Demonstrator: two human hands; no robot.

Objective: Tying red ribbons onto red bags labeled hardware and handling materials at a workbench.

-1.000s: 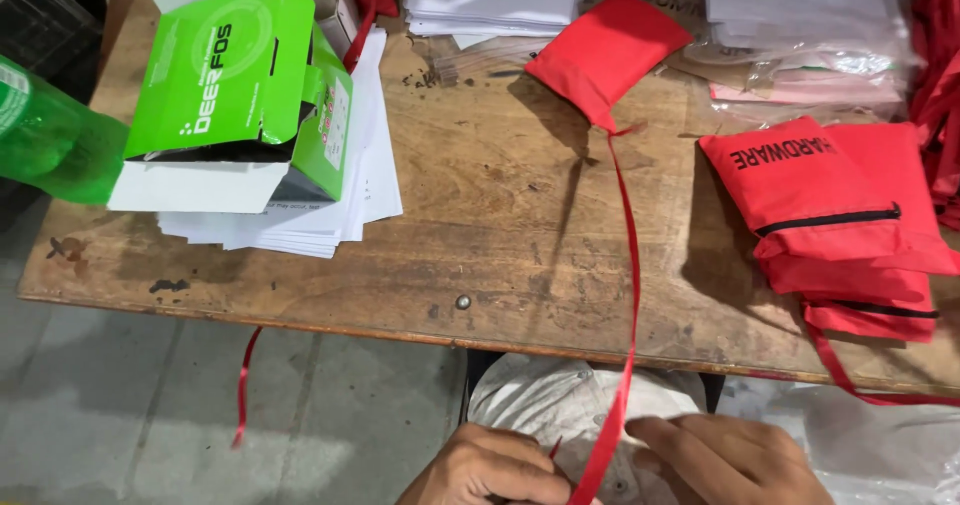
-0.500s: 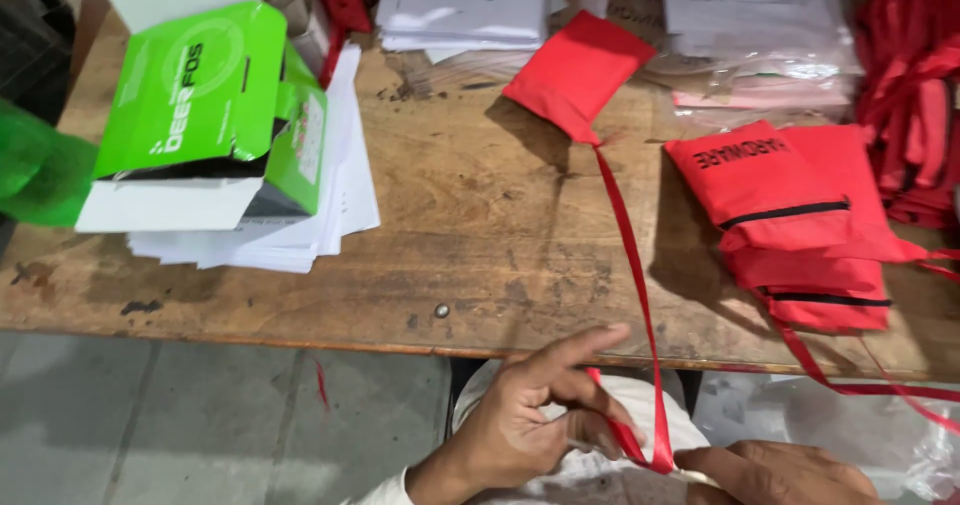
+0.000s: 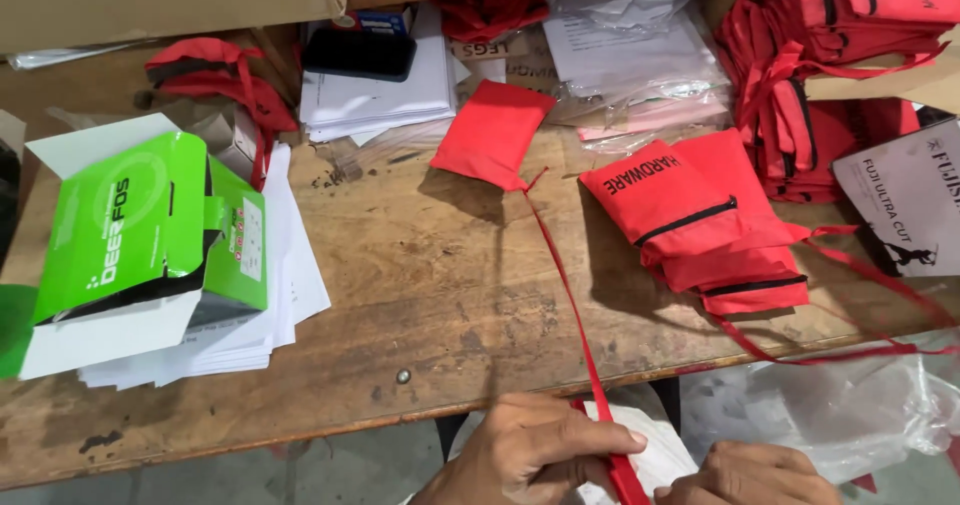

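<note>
Left of the red ribbon (image 3: 565, 285) sits an open green box (image 3: 140, 235) on white papers (image 3: 290, 295). The ribbon runs from the red pouch (image 3: 492, 133) across the wooden table (image 3: 420, 265) to the left hand (image 3: 530, 450), fingers pinching it. Right of the ribbon, the right hand (image 3: 750, 475) curls closed; whether it grips the ribbon is hidden. Stacked red zip bags (image 3: 700, 215) lie further right.

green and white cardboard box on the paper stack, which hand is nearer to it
Left. The left hand is at the table's near edge, pinching the red ribbon, right of the green and white cardboard box. The right hand sits farther right, beyond the ribbon.
</note>
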